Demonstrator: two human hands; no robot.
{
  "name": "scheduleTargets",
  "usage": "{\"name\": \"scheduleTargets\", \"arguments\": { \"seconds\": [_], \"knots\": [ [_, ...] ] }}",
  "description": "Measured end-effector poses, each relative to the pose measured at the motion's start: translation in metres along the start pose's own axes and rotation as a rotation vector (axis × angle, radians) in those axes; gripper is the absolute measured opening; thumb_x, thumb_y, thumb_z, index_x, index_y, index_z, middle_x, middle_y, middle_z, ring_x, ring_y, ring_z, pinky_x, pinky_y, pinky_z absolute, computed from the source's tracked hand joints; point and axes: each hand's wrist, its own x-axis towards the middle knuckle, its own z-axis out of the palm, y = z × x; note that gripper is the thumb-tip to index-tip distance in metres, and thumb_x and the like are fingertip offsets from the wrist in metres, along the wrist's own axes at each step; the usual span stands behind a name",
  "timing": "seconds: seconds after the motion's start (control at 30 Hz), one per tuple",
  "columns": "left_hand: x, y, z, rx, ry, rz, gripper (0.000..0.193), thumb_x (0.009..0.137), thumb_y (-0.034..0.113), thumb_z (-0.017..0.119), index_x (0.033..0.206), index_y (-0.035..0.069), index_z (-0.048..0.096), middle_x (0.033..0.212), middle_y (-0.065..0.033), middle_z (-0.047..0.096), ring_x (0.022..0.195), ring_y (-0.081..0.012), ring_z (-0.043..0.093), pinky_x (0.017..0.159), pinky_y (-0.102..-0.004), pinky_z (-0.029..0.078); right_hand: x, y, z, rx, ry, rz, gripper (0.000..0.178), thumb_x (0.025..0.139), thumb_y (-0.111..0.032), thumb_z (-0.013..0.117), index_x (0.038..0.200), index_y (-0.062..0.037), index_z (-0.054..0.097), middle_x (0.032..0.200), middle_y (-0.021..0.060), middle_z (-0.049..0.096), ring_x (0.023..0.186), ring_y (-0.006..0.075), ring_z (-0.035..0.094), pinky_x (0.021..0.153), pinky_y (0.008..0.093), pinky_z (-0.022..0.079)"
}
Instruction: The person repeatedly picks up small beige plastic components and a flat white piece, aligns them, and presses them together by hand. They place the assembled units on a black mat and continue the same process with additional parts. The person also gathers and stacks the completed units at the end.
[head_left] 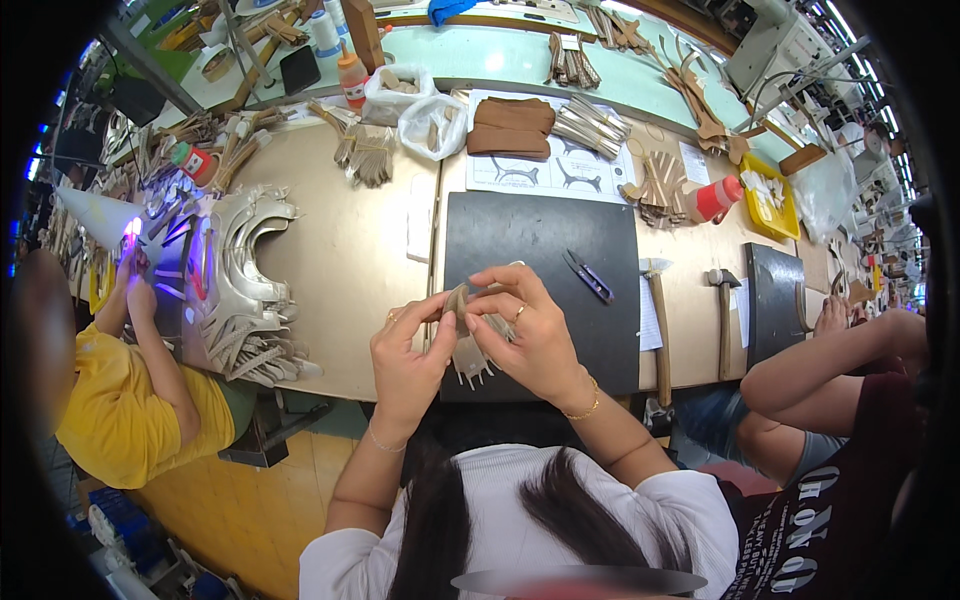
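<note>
A wide tan workbench (340, 230) spans the view, with a black mat (540, 235) lying on it in front of a seated person. To the mat's right, a wooden-handled hammer (657, 325) lies well apart from the hands. The right hand (535, 335) and left hand (408, 345) meet over the mat's left part, each narrowed to a fingertip pinch on one small taupe piece (457, 302). Open purple snips (588, 276) rest on the mat to the right; a careless sideways reach could meet their points. Below the right hand is a pale pronged piece (470, 362); whether it hangs from the taupe piece or lies on the mat cannot be told. If it hangs, its thin prongs could catch or bend. The taupe piece, smallest of all, sits between the fingertips; uneven pressure from the two thumbs could crease it crookedly, and a loose pinch could drop it.
</note>
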Motion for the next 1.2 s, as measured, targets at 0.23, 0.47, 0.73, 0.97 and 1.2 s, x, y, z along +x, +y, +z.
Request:
{"name": "scheduleTargets", "arguments": {
  "seconds": [0.23, 0.47, 0.73, 0.97, 1.2],
  "knots": [
    [0.005, -0.016, -0.001, -0.523, 0.002, -0.254, 0.020, 0.089, 0.001, 0.064, 0.108, -0.006, 0.062, 0.095, -0.0065, 0.065, 0.077, -0.0085, 0.059, 0.071, -0.0225, 0.049, 0.000, 0.003, -0.015, 0.153, 0.037, 0.120, 0.008, 0.079, -0.004, 0.066, 0.086, -0.0016, 0.062, 0.104, 0.0121, 0.061, 0.090, 0.0258, 0.062, 0.084, 0.0330, 0.048],
    [0.003, -0.023, -0.002, -0.747, -0.075, -0.380, 0.024, 0.089, 0.002, 0.064, 0.111, -0.005, 0.059, 0.092, -0.0050, 0.064, 0.083, -0.0095, 0.060, 0.072, -0.0232, 0.050, -0.006, 0.021, -0.023, 0.475, 0.111, 0.284, 0.005, 0.083, -0.002, 0.062, 0.086, 0.0004, 0.059, 0.098, 0.0091, 0.061, 0.091, 0.0149, 0.058, 0.086, 0.0288, 0.046],
    [-0.016, -0.041, -0.009, -0.643, -0.123, -0.502, 0.026, 0.089, 0.003, 0.065, 0.113, -0.005, 0.057, 0.090, -0.0059, 0.065, 0.076, -0.0092, 0.063, 0.062, -0.0209, 0.049, -0.013, 0.033, -0.029, 0.559, 0.116, 0.315, 0.008, 0.090, -0.005, 0.060, 0.094, 0.0013, 0.058, 0.099, 0.0073, 0.061, 0.091, 0.0136, 0.059, 0.087, 0.0284, 0.046],
    [-0.041, -0.080, -0.015, -0.524, -0.139, -0.671, 0.026, 0.088, 0.004, 0.067, 0.112, -0.002, 0.057, 0.087, -0.0049, 0.065, 0.071, -0.0104, 0.064, 0.060, -0.0213, 0.048, -0.017, 0.036, -0.028, 0.562, 0.124, 0.343, 0.009, 0.093, -0.008, 0.057, 0.094, 0.0005, 0.058, 0.094, 0.0070, 0.062, 0.087, 0.0153, 0.063, 0.083, 0.0294, 0.048],
    [-0.041, -0.080, 0.005, 0.005, -0.160, -0.470, 0.029, 0.086, 0.006, 0.071, 0.111, -0.001, 0.057, 0.079, 0.0004, 0.056, 0.062, -0.0045, 0.055, 0.056, -0.0184, 0.044, -0.017, 0.035, -0.028, 0.536, 0.088, 0.353, 0.006, 0.092, -0.005, 0.057, 0.092, 0.0007, 0.057, 0.097, 0.0069, 0.060, 0.087, 0.0148, 0.062, 0.082, 0.0288, 0.048]
  ]
}}
